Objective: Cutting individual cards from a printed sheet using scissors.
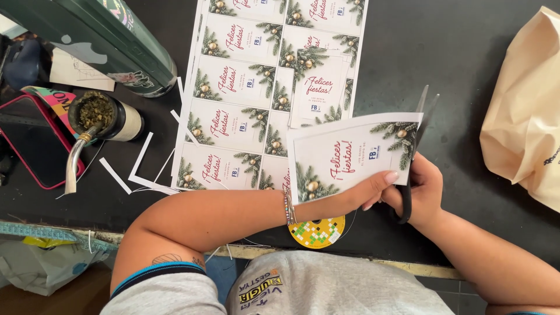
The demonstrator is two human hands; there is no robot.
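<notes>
White rectangular greeting card with pine-branch print (350,160) held above black table (455,58), left hand (373,186) pinching bottom edge. Right hand (423,192) gripping black-handled scissors (415,140), blades at right margin. Trimming step under way, judging by position; next: straight cut along border. Uncut printed card sheets (245,87) behind.

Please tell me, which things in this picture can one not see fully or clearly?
- Black-handled scissors, head view: the handles are hidden in the right hand, the blades partly behind the white printed card that the left hand holds.
- Round yellow spool: upper part hidden under the left wrist.
- Beige paper bag: cut off by the right edge.
- Dark green flask: cut off by the top edge.
</notes>
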